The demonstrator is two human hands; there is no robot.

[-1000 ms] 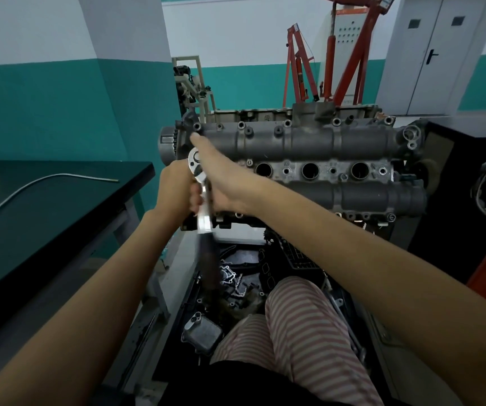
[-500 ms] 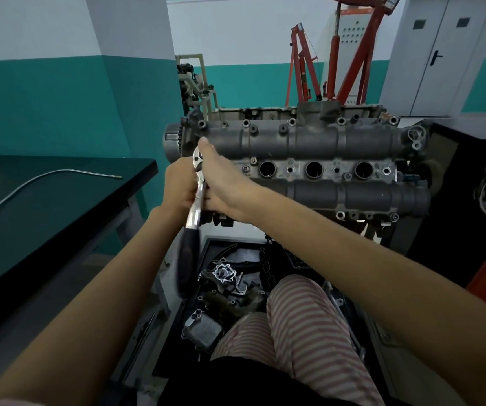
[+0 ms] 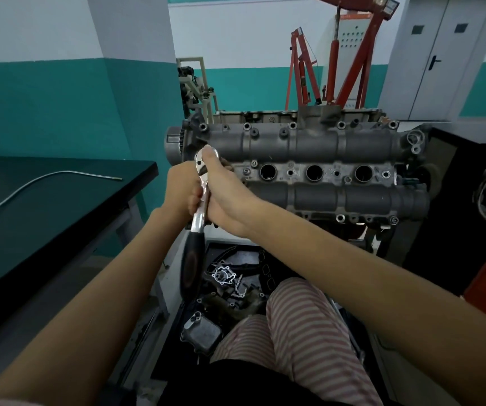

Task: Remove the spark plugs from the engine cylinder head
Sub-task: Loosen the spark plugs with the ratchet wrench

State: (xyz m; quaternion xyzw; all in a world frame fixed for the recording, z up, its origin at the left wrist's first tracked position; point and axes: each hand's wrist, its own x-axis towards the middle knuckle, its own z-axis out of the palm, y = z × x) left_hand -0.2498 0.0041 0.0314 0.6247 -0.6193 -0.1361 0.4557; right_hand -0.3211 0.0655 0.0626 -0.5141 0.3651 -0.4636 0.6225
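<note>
Your left hand point(image 3: 181, 190) and right hand point(image 3: 226, 191) both grasp the chrome shank of the ratchet wrench point(image 3: 200, 200), fingers curled round it from either side; right thumb lies along the ratchet head at the leftmost plug well of the cylinder head point(image 3: 309, 148). The socket and the spark plug under it are hidden by your hands, so you cannot tell whether the plug is out.

Against the frame a second back: black handle point(image 3: 192, 268) hung nearly straight down then; now its lower end swings toward your left, and it reads blurred. Ratchet head sits at the same well as before. Both grips unchanged since then. View has shifted slightly, engine sits a little lower in the picture.

Three open plug wells point(image 3: 314, 173) show in a row to the right of your hands, dark inside; contents not readable.

Surroundings: black bench point(image 3: 60, 206) at your left with a thin metal rod point(image 3: 45, 180) lying on it; loose engine parts point(image 3: 224, 276) on the floor below the head, beside your striped trouser leg point(image 3: 300, 332); red engine hoist point(image 3: 350, 54) behind
</note>
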